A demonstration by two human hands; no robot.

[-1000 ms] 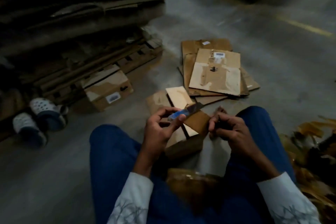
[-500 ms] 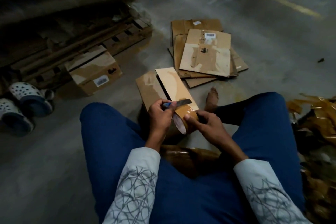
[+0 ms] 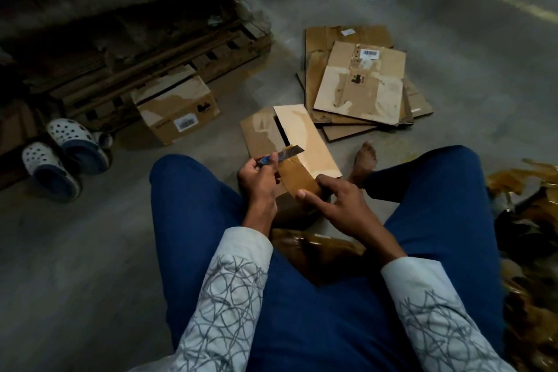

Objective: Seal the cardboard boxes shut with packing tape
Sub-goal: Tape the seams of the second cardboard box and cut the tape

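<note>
Brown tape strip (image 3: 297, 180) pulled out over the box (image 3: 308, 136), about to get cut

Left hand (image 3: 258, 180) has its grip clenched on a blue cutter (image 3: 279, 158), blade at the strip's far end, I'd guess to slice it; right hand (image 3: 338, 201) pinches the near end to keep it taut.

Near left: floor (image 3: 75, 266) open, free passage. Far left: pallet (image 3: 187, 48) loaded with cardboard blocks reach, with a closed box (image 3: 178, 109) and sandals (image 3: 66, 154) standing before it. Far centre: flattened cardboard pile (image 3: 362, 84) covers the floor, with an open lane between it and the closed box. Between the knees: open-flapped box (image 3: 305, 136), left hand (image 3: 256, 181) gripping cutter (image 3: 271, 159) and right hand (image 3: 335, 199) pinching tape (image 3: 297, 178) fill the gap. Near right: crumpled tape waste (image 3: 528, 211) obstructs.
</note>
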